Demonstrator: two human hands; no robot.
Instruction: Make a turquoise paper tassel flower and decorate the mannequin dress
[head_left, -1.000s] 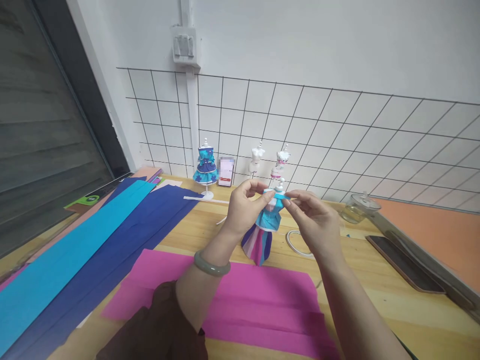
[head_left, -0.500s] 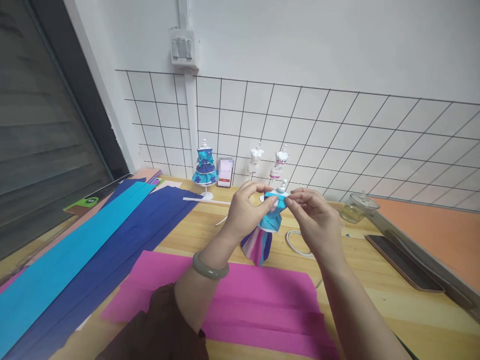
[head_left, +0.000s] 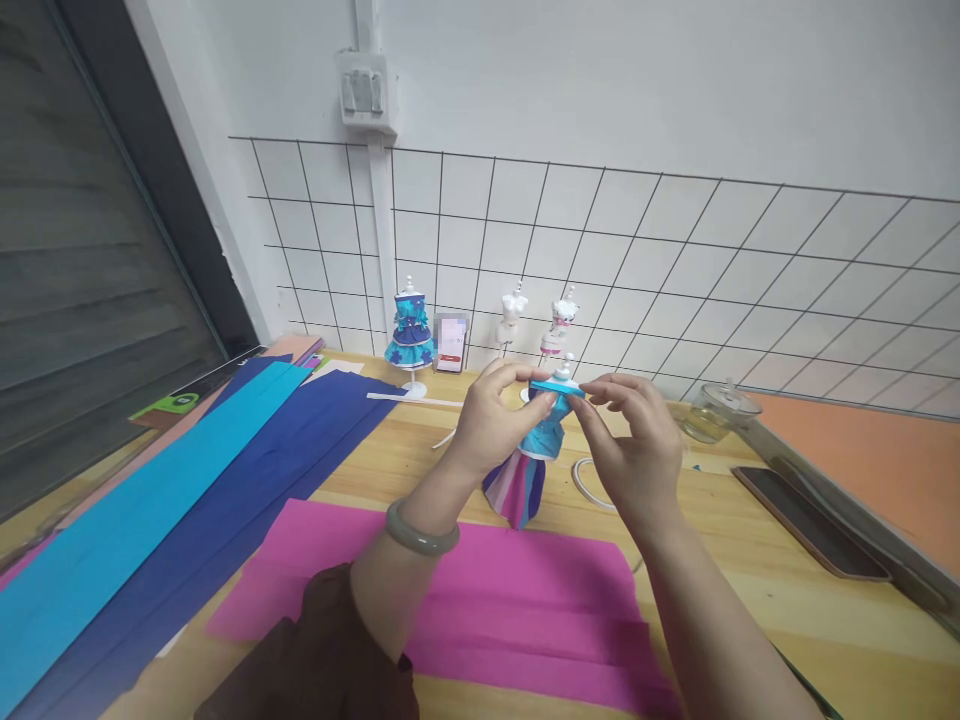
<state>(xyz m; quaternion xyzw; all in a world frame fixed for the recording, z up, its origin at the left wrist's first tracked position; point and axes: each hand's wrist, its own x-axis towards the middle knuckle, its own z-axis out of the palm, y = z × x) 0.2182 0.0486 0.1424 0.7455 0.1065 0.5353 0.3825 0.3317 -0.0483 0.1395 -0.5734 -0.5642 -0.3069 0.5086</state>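
Note:
A small dress-form mannequin (head_left: 546, 435), tilted slightly, wears a light blue crepe-paper bodice and a skirt (head_left: 517, 488) striped in pink, purple and blue. Across its chest lies a narrow bright blue paper strip (head_left: 556, 387). My left hand (head_left: 491, 415) pinches the left end of this strip between thumb and fingers, with a darker blue patch beside the thumb. At the other end, my right hand (head_left: 637, 435) has thumb and forefinger closed on the strip. The mannequin's white neck knob shows above it; my fingers cover part of the bodice.
Magenta paper (head_left: 465, 600) lies in front, with blue paper sheets (head_left: 247, 480) to the left. Behind stand a mannequin in a blue dress (head_left: 410, 335), a phone (head_left: 451, 345) and two white mannequins. A glass jar (head_left: 716, 410) and a dark phone (head_left: 810, 520) are at right.
My right fingertips have shifted slightly right, and the blue strip now reaches a little past the mannequin's right side. My left hand stays almost in place.

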